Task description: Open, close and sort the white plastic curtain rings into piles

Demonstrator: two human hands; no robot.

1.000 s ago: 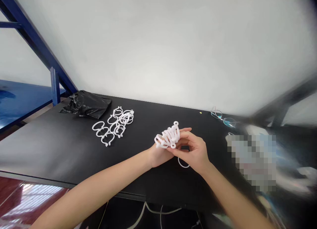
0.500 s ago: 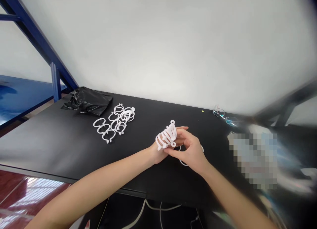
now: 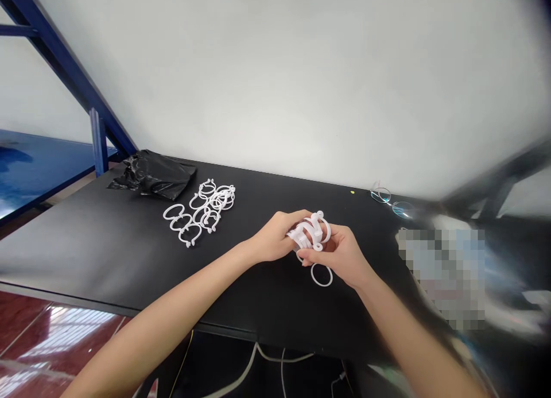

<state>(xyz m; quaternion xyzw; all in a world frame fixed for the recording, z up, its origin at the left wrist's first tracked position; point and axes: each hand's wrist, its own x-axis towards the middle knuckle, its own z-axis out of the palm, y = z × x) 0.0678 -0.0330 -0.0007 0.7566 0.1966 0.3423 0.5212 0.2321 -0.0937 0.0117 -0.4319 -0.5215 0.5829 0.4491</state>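
A bunch of white plastic curtain rings [image 3: 313,232], some with small round eyelets, is held between my two hands above the black table. My left hand [image 3: 273,237] closes around the bunch from the left, its fingers partly hidden behind the rings. From the right, my right hand [image 3: 348,254] grips the same bunch, thumb in front near an eyelet. Just below the hands another white ring [image 3: 331,277] shows against the table. Off to the left lies a loose pile of similar rings [image 3: 201,216].
A crumpled black plastic bag [image 3: 159,177] lies at the back left of the black table [image 3: 107,243]. Eyeglasses [image 3: 391,204] rest near the wall at the back right. A pixelated, blurred item [image 3: 443,283] is at the right. Cables [image 3: 249,366] hang below the front edge.
The rings have come off the back of my left hand toward its fingers and moved right. My left hand has turned and now closes on the bunch.
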